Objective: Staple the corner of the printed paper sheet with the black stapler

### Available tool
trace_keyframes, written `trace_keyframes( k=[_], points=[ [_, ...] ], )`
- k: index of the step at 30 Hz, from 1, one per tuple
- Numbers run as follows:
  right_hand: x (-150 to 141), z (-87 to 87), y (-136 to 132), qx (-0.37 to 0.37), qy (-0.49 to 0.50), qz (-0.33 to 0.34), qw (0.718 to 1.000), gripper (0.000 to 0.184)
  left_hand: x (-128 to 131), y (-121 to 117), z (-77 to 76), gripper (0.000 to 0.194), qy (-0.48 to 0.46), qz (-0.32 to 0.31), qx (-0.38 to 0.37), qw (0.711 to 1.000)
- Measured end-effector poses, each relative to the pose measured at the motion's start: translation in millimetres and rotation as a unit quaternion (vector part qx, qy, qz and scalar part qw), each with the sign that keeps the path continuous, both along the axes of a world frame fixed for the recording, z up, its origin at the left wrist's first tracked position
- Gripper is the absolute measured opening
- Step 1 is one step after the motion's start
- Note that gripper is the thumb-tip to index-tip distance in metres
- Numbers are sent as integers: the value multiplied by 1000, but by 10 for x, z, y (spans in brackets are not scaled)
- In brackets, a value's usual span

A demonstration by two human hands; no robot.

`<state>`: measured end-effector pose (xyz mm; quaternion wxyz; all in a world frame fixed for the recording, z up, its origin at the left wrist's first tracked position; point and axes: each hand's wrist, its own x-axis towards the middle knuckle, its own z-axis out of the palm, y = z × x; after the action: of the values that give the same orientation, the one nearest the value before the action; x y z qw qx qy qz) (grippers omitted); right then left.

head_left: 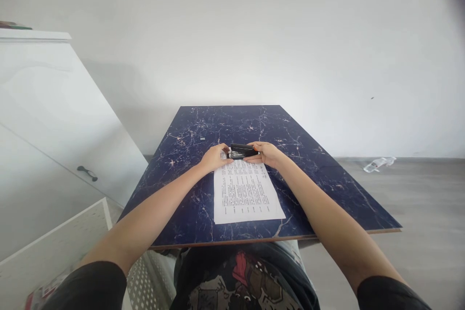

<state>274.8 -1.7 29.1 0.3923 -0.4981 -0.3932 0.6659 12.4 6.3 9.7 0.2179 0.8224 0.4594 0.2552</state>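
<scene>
A black stapler (244, 149) lies across the far end of a printed paper sheet (247, 193) on the dark blue marbled table (181, 203). My right hand (268, 154) grips the stapler's right end, where a small orange spot shows. At its left end, my left hand (216, 157) has thumb and fingers closed around the front tip and the paper's top-left corner. The stapler's upper arm looks slightly raised over its base. What exactly lies between my left fingertips is too small to tell.
A small pale block (202, 139) sits on the table beyond my left hand. White cabinet (65, 106) stands to the left, with a dark handle (87, 173). A clear plastic bottle or wrapper (379, 164) lies on the floor at right, by the wall.
</scene>
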Motion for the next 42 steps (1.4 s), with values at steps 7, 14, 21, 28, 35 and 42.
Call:
trace_keyframes(
  k=[7,14,21,28,35,42],
  points=[
    [26,-89,51,8,3,7,1000,25,-7,-2,7,38,-10,-1,-6,1000],
    [59,-102,27,71,-64,78,992,39,-18,41,-35,30,-33,-19,24,999],
    [-1,-97,-26,140,-133,71,979,31,-66,42,-19,27,-144,-12,6,989],
    [-19,35,-71,321,-158,-42,933,37,42,89,-83,31,-468,50,-168,866],
    [-187,125,-303,506,-318,-12,802,28,91,23,-48,38,-570,38,-303,763],
    [-188,119,-390,508,-339,54,790,22,128,30,-86,22,-594,58,-344,724]
  ],
)
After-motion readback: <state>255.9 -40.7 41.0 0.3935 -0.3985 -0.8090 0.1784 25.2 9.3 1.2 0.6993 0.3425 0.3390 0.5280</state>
